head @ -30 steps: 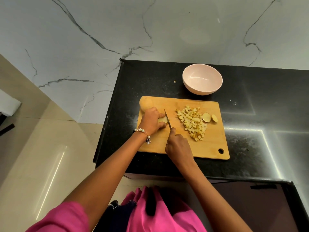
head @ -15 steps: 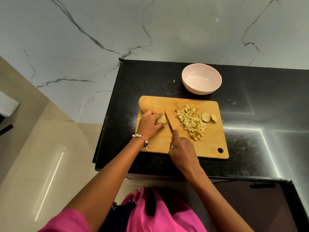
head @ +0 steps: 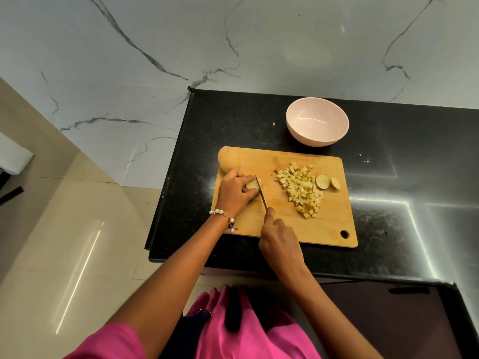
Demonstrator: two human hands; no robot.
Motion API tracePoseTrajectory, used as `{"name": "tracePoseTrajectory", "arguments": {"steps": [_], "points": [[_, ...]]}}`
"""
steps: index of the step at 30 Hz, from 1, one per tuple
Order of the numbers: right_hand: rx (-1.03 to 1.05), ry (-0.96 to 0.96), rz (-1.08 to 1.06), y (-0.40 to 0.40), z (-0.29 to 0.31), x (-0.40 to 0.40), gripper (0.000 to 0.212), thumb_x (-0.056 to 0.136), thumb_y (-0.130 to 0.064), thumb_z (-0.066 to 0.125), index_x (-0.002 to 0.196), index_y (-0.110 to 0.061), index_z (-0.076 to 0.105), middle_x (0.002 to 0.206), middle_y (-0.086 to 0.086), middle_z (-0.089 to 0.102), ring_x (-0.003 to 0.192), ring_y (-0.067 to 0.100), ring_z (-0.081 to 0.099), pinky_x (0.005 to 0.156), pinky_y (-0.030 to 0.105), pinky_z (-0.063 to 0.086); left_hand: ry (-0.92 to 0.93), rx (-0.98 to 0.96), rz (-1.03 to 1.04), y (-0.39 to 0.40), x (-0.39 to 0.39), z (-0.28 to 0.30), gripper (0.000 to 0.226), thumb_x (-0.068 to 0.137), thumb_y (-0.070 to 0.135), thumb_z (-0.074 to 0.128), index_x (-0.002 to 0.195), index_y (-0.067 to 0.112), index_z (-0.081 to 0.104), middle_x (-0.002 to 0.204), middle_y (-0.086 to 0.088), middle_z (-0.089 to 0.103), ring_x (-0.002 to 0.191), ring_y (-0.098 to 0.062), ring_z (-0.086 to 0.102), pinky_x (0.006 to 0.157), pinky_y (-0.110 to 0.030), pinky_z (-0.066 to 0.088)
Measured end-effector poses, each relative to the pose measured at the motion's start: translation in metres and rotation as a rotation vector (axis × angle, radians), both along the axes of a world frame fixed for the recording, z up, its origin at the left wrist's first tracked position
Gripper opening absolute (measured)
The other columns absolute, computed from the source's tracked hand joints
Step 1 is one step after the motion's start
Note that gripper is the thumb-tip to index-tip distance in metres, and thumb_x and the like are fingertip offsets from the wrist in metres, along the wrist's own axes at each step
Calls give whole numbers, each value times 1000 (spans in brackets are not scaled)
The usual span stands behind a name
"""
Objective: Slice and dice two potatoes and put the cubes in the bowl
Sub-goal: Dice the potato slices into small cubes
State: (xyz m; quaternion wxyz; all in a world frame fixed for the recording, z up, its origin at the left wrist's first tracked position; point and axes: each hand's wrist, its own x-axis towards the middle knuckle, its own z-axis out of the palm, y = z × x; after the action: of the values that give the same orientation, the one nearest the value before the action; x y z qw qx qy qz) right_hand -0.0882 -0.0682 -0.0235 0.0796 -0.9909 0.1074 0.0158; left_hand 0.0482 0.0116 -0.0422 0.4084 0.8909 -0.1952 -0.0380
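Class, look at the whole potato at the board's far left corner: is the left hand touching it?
Cannot tell. In the head view the left hand meets the whole potato edge to edge with no gap showing, but overlap from above doesn't prove contact.

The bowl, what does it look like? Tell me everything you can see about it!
The bowl is round and pale pink, smooth and a bit shiny, maybe plastic or ceramic. It stands upright on the black counter, just beyond the far edge of the wooden cutting board, without touching it. Nothing is inside it; the potato cubes lie heaped on the board. Neither hand touches it.
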Motion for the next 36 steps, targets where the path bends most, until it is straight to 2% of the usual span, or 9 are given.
{"name": "tracePoseTrajectory", "arguments": {"steps": [2, 4, 9, 17, 21, 32, 36], "points": [[85, 44, 3, -2, 4, -14, 58, 90, -1, 33, 146, 4, 18, 102, 21, 60, 80, 37, 59, 59, 35, 31, 6, -3, 1, 0, 1, -1, 42, 76, 19, 76, 115, 7, 66, 103, -7, 55, 72, -11, 55, 76, -22, 49], [158, 36, -20, -10, 10, -19, 56, 93, -7, 33, 146, -1, 19, 102, 18, 60, 85, 36, 58, 62, 35, 32, 10, -4, -6, 2, 0, -1, 44, 75, 19, 76, 116, 6, 65, 104, -7, 55, 74, -12, 55, 79, -24, 51], [185, -51, -36, -18, 15, 4, 48, 96, -13, 34, 142, -3, 29, 89, 17, 62, 76, 36, 58, 58, 34, 32, -16, -13, -12, 4, -3, -4, 47, 77, 19, 76, 120, 6, 63, 107, -8, 56, 77, -14, 59, 82, -23, 49], [154, -19, -11, -10, 13, 20, 55, 91, -7, 36, 145, -2, 25, 95, 21, 61, 81, 38, 58, 60, 35, 33, -10, -21, -5, 6, -4, -2, 42, 79, 16, 72, 119, 8, 64, 108, -6, 54, 74, -5, 55, 79, -15, 46], [128, -25, -2, -9, 11, 24, 57, 91, -6, 35, 146, -2, 23, 95, 21, 61, 81, 38, 57, 59, 34, 30, 19, -35, 4, 5, -1, -1, 41, 77, 14, 73, 117, 7, 65, 107, -7, 55, 76, -9, 55, 82, -21, 50], [185, -21, 11, -14, 11, 20, 52, 90, -6, 35, 142, -1, 29, 84, 18, 60, 71, 35, 56, 56, 34, 33, 21, -59, 14, 4, -1, -3, 40, 78, 13, 73, 116, 5, 65, 105, -5, 55, 73, -6, 54, 82, -23, 51], [179, -8, 15, -14, 11, 19, 53, 90, -6, 35, 143, -1, 28, 86, 19, 61, 72, 37, 56, 57, 35, 33, 19, -50, 10, 4, -1, -4, 40, 78, 13, 73, 117, 5, 65, 106, -5, 55, 76, -7, 54, 78, -14, 49]]}}
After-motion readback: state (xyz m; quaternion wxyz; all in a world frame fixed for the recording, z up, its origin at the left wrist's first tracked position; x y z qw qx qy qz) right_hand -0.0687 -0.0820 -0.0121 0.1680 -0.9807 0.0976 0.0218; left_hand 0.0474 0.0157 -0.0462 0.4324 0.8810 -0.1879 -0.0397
